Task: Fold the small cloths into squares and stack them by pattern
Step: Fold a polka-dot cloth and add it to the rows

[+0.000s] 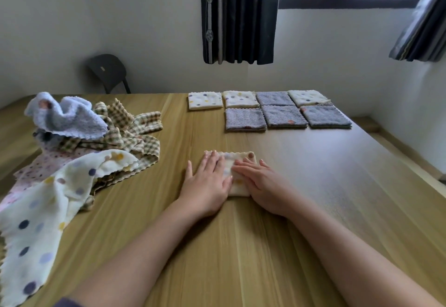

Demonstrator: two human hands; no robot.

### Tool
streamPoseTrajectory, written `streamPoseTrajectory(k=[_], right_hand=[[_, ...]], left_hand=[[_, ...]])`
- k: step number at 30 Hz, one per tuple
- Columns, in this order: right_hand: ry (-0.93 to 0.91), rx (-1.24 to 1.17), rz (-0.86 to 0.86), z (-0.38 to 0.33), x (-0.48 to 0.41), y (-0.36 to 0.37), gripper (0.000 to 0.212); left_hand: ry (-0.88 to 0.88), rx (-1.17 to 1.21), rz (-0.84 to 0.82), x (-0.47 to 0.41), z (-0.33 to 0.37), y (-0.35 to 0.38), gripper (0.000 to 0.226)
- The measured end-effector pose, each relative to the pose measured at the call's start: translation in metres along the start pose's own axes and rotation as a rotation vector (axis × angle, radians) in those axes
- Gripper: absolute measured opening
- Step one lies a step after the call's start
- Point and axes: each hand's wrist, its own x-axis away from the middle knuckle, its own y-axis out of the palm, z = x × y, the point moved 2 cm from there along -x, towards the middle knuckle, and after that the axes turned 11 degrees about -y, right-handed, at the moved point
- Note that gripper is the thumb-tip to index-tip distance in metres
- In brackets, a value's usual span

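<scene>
The only marking on show is a small pale label (103,68) on the back of the dark chair (108,70) by the wall, too small to read.

A folded cream dotted cloth (241,156) lies flat on the wooden worktop (241,246), in the middle and near the person. Both hands rest on it. The left hand (207,183) covers its left part, fingers (212,161) straight and close together, their tips near the far scalloped edge, the thumb out on the wood. The right hand (263,186) lies over its right part, fingers straight and slightly spread, angled toward the left hand. A strip of cloth shows between them.

A heap of unfolded cloths (72,149) lies at the left. Folded cream squares (205,100) and grey squares (283,116) sit in rows at the far edge.
</scene>
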Motion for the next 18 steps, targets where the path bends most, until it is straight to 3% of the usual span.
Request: streamPoseTrajectory(k=[3, 6, 8, 11, 18], right_hand=[[0.027, 0.111, 0.002, -0.001, 0.001, -0.008, 0.045], [0.025, 0.287, 0.035, -0.01, -0.003, -0.013, 0.039], [-0.025, 0.25, 0.039, -0.015, -0.005, -0.012, 0.036], [-0.106, 0.153, -0.08, -0.022, -0.016, 0.003, 0.039], [0.036, 0.183, -0.217, -0.024, -0.079, 0.025, 0.044]], left_hand=[[0.029, -0.05, 0.01, -0.008, -0.015, -0.005, 0.064], [-0.099, -0.085, 0.309, -0.016, -0.042, -0.021, 0.064], [-0.147, -0.045, 0.451, -0.015, -0.056, -0.025, 0.06], [-0.167, -0.054, 0.42, -0.021, -0.071, -0.024, 0.056], [-0.356, -0.055, 0.276, -0.044, -0.107, -0.026, 0.059]])
